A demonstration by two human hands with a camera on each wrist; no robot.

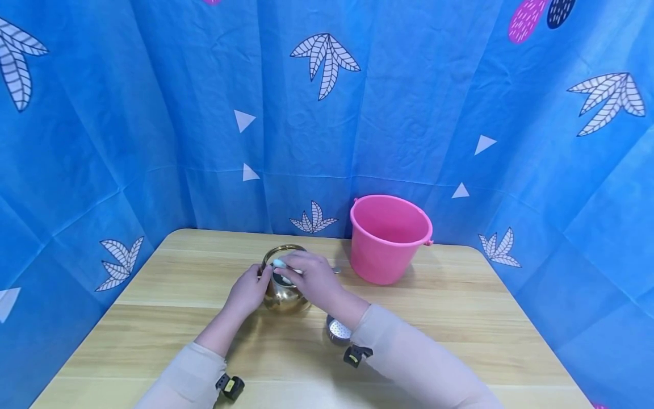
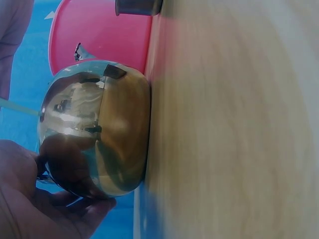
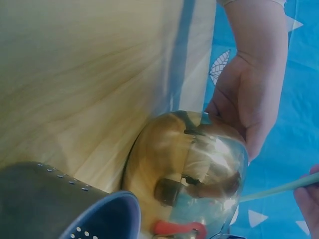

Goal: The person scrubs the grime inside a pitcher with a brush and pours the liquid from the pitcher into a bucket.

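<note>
A shiny gold metal pot [image 1: 284, 300] with a round belly stands upright on the table. My left hand [image 1: 251, 291] grips its left side, the thumb up at the rim and the fingers against the wall in the left wrist view. Over the mouth, my right hand [image 1: 318, 279] holds a thin pale green stick [image 3: 274, 190]. That stick reaches down to the pot's rim in both wrist views. Its far end is hidden, so I cannot tell what kind of tool it is.
A pink bucket [image 1: 380, 264] stands at the back right of the table. Below my right forearm lies a perforated metal cylinder [image 1: 339, 330], its opening visible in the right wrist view. A small metal tip [image 1: 336, 270] shows beyond my right hand. Blue patterned cloth [image 1: 317, 142] hangs around the table.
</note>
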